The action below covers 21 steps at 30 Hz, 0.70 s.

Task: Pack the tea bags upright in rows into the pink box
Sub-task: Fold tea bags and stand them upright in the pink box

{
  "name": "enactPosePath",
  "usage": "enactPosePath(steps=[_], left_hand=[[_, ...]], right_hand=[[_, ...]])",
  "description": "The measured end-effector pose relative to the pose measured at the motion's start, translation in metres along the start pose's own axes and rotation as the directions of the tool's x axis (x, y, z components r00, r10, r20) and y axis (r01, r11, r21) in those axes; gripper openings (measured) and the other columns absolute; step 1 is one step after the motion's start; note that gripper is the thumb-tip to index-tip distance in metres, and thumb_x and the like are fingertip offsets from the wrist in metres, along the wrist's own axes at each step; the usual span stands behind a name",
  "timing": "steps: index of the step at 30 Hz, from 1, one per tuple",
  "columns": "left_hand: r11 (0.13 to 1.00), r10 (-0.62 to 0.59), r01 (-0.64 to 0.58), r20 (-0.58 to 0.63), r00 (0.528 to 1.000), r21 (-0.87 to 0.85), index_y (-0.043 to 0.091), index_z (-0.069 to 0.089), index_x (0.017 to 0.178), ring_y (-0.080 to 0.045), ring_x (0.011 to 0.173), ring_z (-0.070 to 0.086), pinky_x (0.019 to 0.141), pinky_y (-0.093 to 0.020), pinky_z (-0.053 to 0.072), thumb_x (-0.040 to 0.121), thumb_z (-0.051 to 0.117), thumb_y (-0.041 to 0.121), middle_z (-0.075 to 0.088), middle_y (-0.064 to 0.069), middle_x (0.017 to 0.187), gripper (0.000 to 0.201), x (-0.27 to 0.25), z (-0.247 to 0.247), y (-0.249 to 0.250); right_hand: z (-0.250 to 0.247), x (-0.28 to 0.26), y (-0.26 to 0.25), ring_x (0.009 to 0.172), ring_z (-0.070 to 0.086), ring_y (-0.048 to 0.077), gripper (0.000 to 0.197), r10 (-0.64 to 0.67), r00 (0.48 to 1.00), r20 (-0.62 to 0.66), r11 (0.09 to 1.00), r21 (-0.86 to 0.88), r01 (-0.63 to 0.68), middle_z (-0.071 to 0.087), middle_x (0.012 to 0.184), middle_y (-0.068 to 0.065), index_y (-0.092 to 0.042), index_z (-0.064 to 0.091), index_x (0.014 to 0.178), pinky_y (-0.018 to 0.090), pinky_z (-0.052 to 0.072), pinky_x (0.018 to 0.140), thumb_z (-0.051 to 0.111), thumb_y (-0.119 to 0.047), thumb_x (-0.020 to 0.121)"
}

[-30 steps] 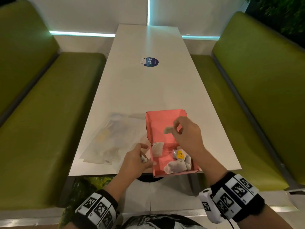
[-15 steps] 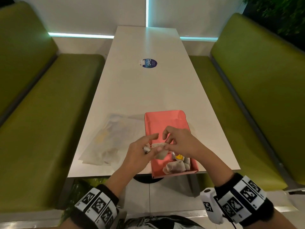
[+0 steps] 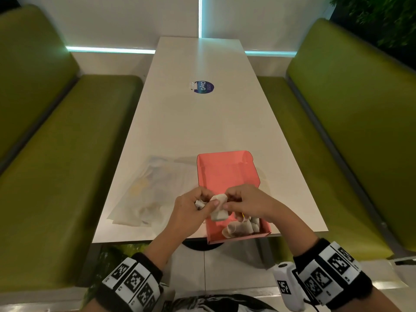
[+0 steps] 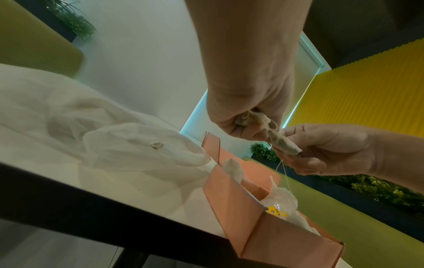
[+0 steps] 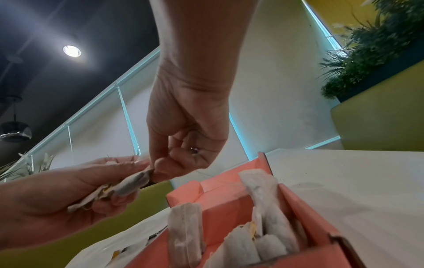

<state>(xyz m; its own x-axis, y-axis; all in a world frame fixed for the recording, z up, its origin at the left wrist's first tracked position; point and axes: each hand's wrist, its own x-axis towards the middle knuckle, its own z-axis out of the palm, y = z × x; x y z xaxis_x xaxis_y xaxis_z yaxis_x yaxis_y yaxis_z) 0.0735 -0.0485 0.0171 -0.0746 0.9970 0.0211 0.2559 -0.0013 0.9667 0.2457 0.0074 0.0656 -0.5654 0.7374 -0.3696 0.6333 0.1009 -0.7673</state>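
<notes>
Head view shows our left hand [image 3: 191, 208] and right hand [image 3: 245, 202] both pinching one tea bag [image 3: 218, 209] above the pink box [image 3: 227, 170], apparently straightening it for upright placement.

One pale tea bag [image 3: 218, 207] is held above the open pink box [image 3: 227, 174], others [image 3: 242, 228] slumped inside.

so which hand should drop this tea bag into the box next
Right, probably. The right hand pinches the tea bag by its end directly over the box, while the left hand sits at the box's left edge, also clutching crumpled bags.
</notes>
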Motion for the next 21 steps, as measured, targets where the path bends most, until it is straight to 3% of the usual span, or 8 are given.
enactPosePath(steps=[4,8,15,19,21], left_hand=[[1.000,-0.001,0.002,-0.017,1.000,0.012,0.026,0.062,0.072,-0.008,0.053,0.054,0.054,-0.032,0.050,0.080,0.073,0.019,0.061,0.013,0.061,0.016,-0.0010,-0.0009,0.0012],[1.000,0.003,-0.003,-0.039,0.999,0.011,0.028,0.060,0.070,-0.006,0.055,0.055,0.057,-0.028,0.049,0.081,0.072,0.021,0.061,0.015,0.063,0.018,-0.0004,-0.0015,0.0011],[0.999,-0.027,0.025,-0.080,0.996,-0.029,0.017,0.062,0.073,-0.010,0.053,0.055,0.053,-0.024,0.048,0.081,0.072,0.013,0.061,0.008,0.065,0.013,-0.0018,-0.0030,0.0039],[0.998,-0.054,0.051,-0.064,0.996,-0.045,0.030,0.066,0.088,-0.006,0.052,0.056,0.054,-0.023,0.050,0.082,0.070,0.010,0.064,0.001,0.075,0.021,-0.0018,-0.0030,0.0044],[0.999,-0.034,0.033,-0.039,0.999,-0.017,0.034,0.067,0.095,-0.003,0.053,0.056,0.058,-0.018,0.049,0.084,0.067,0.011,0.064,0.005,0.074,0.026,-0.0024,-0.0024,0.0051]], right_hand=[[0.0003,0.0002,0.0003,0.051,0.056,0.011,0.015,-0.006,0.998,-0.061,0.999,0.040,0.008,0.060,0.061,-0.013,-0.019,0.060,0.078,0.028,0.047,0.057,0.058,-0.011,0.090],[0.0006,0.0011,0.0014,0.051,0.056,0.013,0.016,0.034,0.997,-0.064,0.997,0.072,-0.029,0.056,0.060,-0.003,-0.015,0.055,0.076,0.029,0.043,0.058,0.052,-0.008,0.090],[-0.0022,-0.0007,0.0013,0.040,0.048,0.002,0.020,-0.031,0.989,-0.142,0.997,0.066,0.040,0.060,0.064,-0.003,-0.023,0.063,0.075,0.016,0.043,0.050,0.056,-0.018,0.093],[-0.0017,-0.0007,-0.0008,0.034,0.042,0.002,0.015,-0.014,0.962,-0.274,0.975,0.210,0.074,0.055,0.052,-0.012,-0.013,0.067,0.088,0.015,0.039,0.046,0.054,-0.014,0.094],[-0.0024,-0.0024,-0.0028,0.034,0.042,0.004,0.016,-0.016,0.958,-0.285,0.958,0.271,0.096,0.053,0.054,-0.006,-0.010,0.068,0.092,0.015,0.038,0.043,0.052,-0.015,0.095]])
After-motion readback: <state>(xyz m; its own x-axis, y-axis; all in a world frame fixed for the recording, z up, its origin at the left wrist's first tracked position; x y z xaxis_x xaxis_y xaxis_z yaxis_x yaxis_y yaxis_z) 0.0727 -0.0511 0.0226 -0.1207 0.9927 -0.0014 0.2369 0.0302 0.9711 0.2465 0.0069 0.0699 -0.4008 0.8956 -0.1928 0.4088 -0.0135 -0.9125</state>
